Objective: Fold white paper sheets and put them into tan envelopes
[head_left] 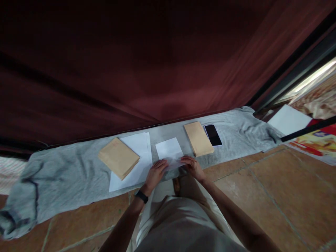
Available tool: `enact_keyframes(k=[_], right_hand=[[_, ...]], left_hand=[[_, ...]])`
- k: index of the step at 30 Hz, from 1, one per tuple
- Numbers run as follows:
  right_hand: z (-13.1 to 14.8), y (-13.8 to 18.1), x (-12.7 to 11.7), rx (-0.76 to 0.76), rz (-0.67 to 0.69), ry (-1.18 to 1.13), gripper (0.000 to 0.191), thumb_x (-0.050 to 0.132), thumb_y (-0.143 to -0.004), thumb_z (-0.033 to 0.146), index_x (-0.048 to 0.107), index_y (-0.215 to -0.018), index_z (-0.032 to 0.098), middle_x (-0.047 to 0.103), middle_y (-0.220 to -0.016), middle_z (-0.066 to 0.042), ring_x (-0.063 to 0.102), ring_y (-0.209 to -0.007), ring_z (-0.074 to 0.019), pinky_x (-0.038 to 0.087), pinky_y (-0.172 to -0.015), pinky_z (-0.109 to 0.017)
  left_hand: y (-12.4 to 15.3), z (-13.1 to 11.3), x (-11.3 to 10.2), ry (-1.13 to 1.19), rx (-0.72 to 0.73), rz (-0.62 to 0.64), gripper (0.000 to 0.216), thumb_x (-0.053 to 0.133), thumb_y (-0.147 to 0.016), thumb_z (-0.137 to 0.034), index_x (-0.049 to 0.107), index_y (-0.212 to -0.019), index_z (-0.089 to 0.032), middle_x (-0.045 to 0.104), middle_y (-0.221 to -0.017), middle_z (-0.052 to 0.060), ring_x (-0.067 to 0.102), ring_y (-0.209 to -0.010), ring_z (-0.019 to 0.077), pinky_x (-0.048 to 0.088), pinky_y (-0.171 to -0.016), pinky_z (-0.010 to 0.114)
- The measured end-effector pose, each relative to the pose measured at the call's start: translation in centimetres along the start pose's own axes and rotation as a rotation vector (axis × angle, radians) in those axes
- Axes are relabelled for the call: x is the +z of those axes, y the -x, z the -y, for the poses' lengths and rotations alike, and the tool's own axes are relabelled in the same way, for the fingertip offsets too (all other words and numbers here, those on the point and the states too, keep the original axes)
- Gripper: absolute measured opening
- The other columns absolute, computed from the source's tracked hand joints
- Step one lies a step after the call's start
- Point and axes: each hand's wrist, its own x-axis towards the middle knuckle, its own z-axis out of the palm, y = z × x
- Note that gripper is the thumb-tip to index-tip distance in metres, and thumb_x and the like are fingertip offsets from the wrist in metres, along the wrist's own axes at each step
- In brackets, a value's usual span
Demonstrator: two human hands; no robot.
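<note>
A white sheet of paper point(169, 149) lies on a grey cloth point(68, 175) spread over the floor. My left hand point(156, 172) and my right hand point(193, 166) both press on its near edge, which looks folded up and blurred. Left of the sheet sits a stack of brown envelopes point(119, 158) on top of more white sheets point(139, 154). To the right lies a second stack of brown envelopes point(198, 138), with a black phone point(212, 135) beside it. A dark band is on my left wrist.
A dark red curtain point(147, 63) hangs right behind the cloth. The tiled floor point(275, 182) spreads to the right. A white sheet point(288, 120) and a colourful printed mat point(315, 141) lie at far right, beyond a dark bar.
</note>
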Motion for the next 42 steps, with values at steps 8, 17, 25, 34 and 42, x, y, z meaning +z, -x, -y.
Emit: enact_keyframes(k=[8,17,25,34,42], right_hand=[[0.7,0.5,-0.7,0.010,0.031,-0.035,0.025,0.055,-0.098,0.032,0.073,-0.115,0.026,0.075,-0.115,-0.007,0.069,-0.109,-0.0237,0.055,-0.097,-0.043],[0.9,-1.4,-1.7,0.050,0.073,0.020,0.026,0.051,-0.102,0.034,0.074,-0.113,0.025,0.076,-0.112,-0.006,0.069,-0.107,-0.0228,0.054,-0.097,-0.039],[-0.5,-3.2,-0.4,0.066,0.062,0.091,0.022,0.055,-0.097,0.023,0.075,-0.105,0.025,0.077,-0.108,-0.006,0.070,-0.108,-0.0233,0.053,-0.102,-0.041],[-1.0,-3.5,-2.5,-0.035,0.274,0.029,0.035,0.048,-0.097,0.011,0.076,-0.113,0.026,0.073,-0.126,-0.006,0.068,-0.119,-0.0209,0.054,-0.106,-0.039],[0.7,-6.4,2.5,-0.259,0.464,0.287,0.037,0.055,-0.100,0.024,0.064,-0.136,0.026,0.057,-0.149,-0.005,0.048,-0.142,-0.0215,0.033,-0.123,-0.045]], left_hand=[[0.6,-0.8,0.1,0.204,-0.153,-0.080,0.018,0.060,-0.093,-0.034,0.075,-0.102,-0.029,0.077,-0.106,0.005,0.071,-0.101,0.0224,0.055,-0.096,0.038],[0.0,-1.2,0.0,0.350,-0.334,-0.215,0.018,0.068,-0.085,-0.036,0.077,-0.098,-0.026,0.078,-0.101,0.005,0.072,-0.096,0.0245,0.054,-0.094,0.038],[-0.9,-0.5,-0.5,0.383,-0.386,-0.210,0.019,0.069,-0.084,-0.032,0.078,-0.099,-0.025,0.080,-0.101,0.005,0.073,-0.096,0.0250,0.056,-0.093,0.038],[1.3,0.9,0.2,-0.050,0.103,0.019,0.055,0.050,-0.079,0.004,0.073,-0.119,-0.026,0.067,-0.136,0.004,0.058,-0.132,0.0201,0.045,-0.116,0.046],[2.0,0.7,0.9,-0.154,0.161,0.034,0.075,0.043,-0.072,0.009,0.062,-0.136,-0.026,0.059,-0.146,0.006,0.048,-0.142,0.0208,0.039,-0.120,0.051]])
